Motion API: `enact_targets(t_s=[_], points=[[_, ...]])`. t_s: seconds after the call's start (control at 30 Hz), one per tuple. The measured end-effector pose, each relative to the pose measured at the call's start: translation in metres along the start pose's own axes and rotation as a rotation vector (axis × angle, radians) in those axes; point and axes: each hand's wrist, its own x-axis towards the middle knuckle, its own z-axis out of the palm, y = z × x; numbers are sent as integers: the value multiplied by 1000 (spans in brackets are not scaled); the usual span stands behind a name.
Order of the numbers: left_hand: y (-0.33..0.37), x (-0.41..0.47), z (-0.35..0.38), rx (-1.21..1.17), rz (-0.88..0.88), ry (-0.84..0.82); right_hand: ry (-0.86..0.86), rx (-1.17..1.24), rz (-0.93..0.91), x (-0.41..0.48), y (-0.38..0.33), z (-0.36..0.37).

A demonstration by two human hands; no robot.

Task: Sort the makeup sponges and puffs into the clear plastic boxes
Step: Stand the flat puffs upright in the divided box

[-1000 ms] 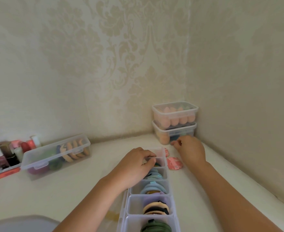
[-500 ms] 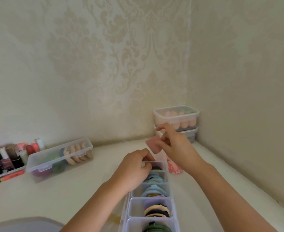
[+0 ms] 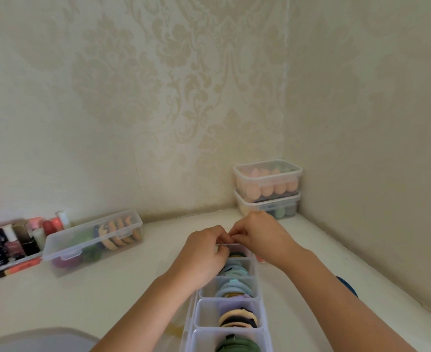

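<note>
This looks like a room in a home. Damask wallpaper covers both walls of the corner, and nail polish bottles and cosmetics stand on the white table.

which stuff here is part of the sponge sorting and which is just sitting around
Part of the job:
divided clear box with puffs
left hand and right hand at its far compartment
stacked sponge boxes
long lidded puff box

Just sitting around:
cosmetics bottles
grey object, bottom left
</note>
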Motion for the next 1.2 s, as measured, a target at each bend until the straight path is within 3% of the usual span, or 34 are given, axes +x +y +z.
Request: enact_targets(t_s=[0.2,0.3,0.4,0.5,0.67,0.9,1.1,1.2], points=[[-1,2,1,33,-9,-67,-42,136,44,0,4,0],[1,3,-1,10,-20,-101,118,230,61,2,9,-1],[0,3,0,-3,-27,-108,282,176,181,3,25,-6],[-1,4,1,-33,-39,-133,130,31,344,1,41,-2],[-1,4,2,-7,6,-135,-140,-94,466,-7,43,7],[-1,6,2,51,73,-171,-249,-173,454,-9,45,7],[-1,4,1,7,50,-139,-198,-228,441,-3,42,4],[-2,5,2,4,50,-134,14,-204,486,-1,38,-5]])
